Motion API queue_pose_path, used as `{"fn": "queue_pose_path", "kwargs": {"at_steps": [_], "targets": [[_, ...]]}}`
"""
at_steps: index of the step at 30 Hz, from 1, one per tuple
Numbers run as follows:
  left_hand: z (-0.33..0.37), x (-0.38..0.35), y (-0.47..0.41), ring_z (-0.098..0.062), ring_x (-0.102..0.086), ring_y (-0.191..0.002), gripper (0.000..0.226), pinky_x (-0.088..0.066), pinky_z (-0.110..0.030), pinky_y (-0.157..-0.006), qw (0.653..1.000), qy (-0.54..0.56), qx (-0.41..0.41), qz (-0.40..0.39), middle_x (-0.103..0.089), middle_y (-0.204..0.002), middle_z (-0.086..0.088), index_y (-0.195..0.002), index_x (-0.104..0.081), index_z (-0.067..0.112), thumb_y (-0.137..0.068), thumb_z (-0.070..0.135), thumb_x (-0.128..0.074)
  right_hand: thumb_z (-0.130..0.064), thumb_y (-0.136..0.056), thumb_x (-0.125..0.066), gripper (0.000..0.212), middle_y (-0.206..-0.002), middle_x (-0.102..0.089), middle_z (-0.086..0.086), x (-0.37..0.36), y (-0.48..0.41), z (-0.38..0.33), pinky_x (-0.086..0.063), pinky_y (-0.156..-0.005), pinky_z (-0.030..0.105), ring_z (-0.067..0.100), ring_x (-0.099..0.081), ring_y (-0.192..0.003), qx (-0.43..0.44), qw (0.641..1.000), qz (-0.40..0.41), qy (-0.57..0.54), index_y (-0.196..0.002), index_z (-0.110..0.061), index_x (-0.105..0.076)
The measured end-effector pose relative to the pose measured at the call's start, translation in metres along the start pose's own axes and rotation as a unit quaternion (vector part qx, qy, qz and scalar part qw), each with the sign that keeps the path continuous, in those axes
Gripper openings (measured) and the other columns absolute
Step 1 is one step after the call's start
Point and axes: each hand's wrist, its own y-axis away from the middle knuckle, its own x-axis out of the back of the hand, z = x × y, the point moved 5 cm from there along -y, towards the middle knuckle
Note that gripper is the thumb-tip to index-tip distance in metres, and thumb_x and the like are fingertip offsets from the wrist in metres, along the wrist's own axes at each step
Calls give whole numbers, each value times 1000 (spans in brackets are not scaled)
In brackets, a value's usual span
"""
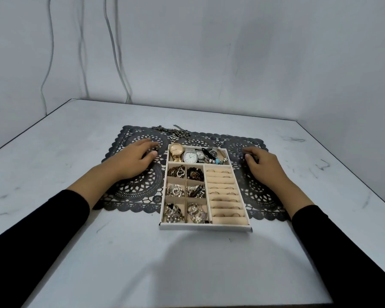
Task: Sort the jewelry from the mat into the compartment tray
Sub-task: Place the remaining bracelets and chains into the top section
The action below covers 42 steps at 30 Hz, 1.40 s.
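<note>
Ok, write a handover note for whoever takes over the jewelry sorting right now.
Left hand: open, resting on the lace mat left of the compartment tray.
Right hand: curled on the mat right of the tray; unclear whether it pinches anything.
Done: watches in the tray's far section, mixed jewelry in its small sections, rings in the slots.
To do: chains at the mat's far edge.

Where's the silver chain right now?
Head view: the silver chain lies at the far edge of the mat, left of centre, just beyond the tray.
</note>
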Motion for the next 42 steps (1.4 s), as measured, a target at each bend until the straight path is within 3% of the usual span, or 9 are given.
{"fn": "queue_pose_path", "kwargs": {"at_steps": [5,11,16,22,28,32,38,42], "targets": [[-10,-3,-34,-20,-20,-148,52,-17,-39,-120,999,-26,-10,-26,-17,-163,1,-153,-29,29,-103,42,-35,-25,-98,-50,35,-135,-56,-1,-15,-37,-2,-30,-93,18,16,-48,-125,22,999,-41,10,-132,-21,-56],[-20,-6,-68,-17,-6,-151,56,-7,-35,-122,998,-38,-32,-28,-5,-164,5,-154,-21,34,-101,47,-34,-31,-97,-52,37,-142,-49,-2,-41,-82,-8,-28,-108,26,16,-43,-133,58,994,-90,24,-133,-23,-54],[-22,-9,-87,-12,2,-151,57,-3,-32,-120,994,-56,-65,-63,0,-163,10,-154,-14,40,-100,51,-32,-33,-97,-52,38,-147,-44,-2,-60,-114,-15,-24,-112,26,13,-36,-138,77,989,-122,12,-134,-27,-53],[-24,-9,-104,-2,5,-146,86,5,-20,-113,989,-70,-97,-87,4,-160,18,-153,-8,44,-75,81,-8,-37,-94,-55,35,-145,-45,-11,-81,-135,-40,-26,-111,21,4,-38,-135,134,975,-170,-45,-129,-37,-57],[-26,-8,-115,4,5,-142,81,4,-20,-113,987,-61,-116,-95,5,-156,25,-150,-11,50,-75,81,-8,-25,-97,-54,35,-146,-43,-11,-103,-134,-69,-21,-115,22,2,-31,-138,206,947,-238,-62,-128,-39,-57],[-34,-6,-121,5,0,-144,76,-3,-23,-116,987,-47,-120,-96,-1,-158,27,-148,-16,53,-77,80,-8,-24,-96,-55,33,-142,-48,-11,-103,-135,-68,-23,-113,20,0,-33,-136,215,948,-228,-54,-128,-34,-59],[-49,6,-122,7,-17,-142,64,-18,-29,-117,993,-17,-99,-64,-18,-155,29,-143,-34,52,-86,76,-18,-19,-93,-60,29,-129,-60,-14,-86,-141,-47,-26,-104,4,-6,-45,-124,178,960,-200,-86,-116,-33,-67],[-53,9,-123,5,-17,-144,66,-18,-34,-121,994,-4,-98,-50,-21,-155,28,-141,-36,53,-82,74,-18,-12,-94,-55,29,-124,-62,-14,-76,-145,-41,-32,-97,-1,-7,-51,-116,155,970,-146,-115,-113,-30,-69]]}}
